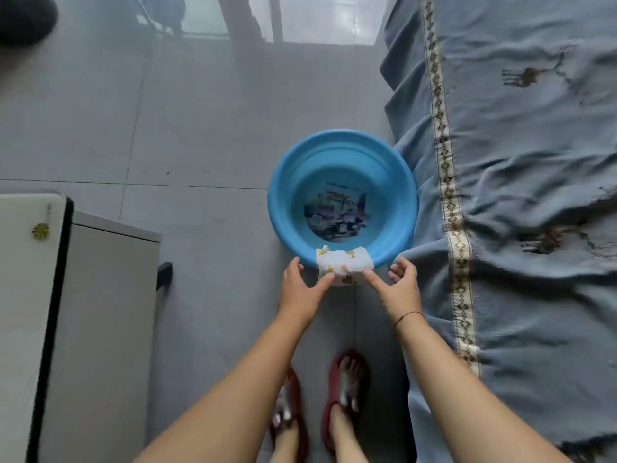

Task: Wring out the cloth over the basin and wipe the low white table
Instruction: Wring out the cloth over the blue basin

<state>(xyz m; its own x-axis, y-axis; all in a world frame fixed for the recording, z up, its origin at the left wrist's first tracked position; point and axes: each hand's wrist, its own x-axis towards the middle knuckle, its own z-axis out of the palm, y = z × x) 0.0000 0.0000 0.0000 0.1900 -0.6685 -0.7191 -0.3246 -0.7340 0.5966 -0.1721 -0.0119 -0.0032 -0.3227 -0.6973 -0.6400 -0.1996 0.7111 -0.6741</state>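
Our left hand [302,289] and right hand [399,285] reach for the cloth [344,265], fingers spread, thumbs touching its near edge, neither clamped on it. It drapes over the blue basin [290,182] rim at six o'clock, long axis running nine to three. At nine o'clock stands the white table [23,295]; bedspread [534,195] at three.

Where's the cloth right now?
In the head view, the cloth is draped over the near rim of the blue basin on the floor, between the left hand and right hand.
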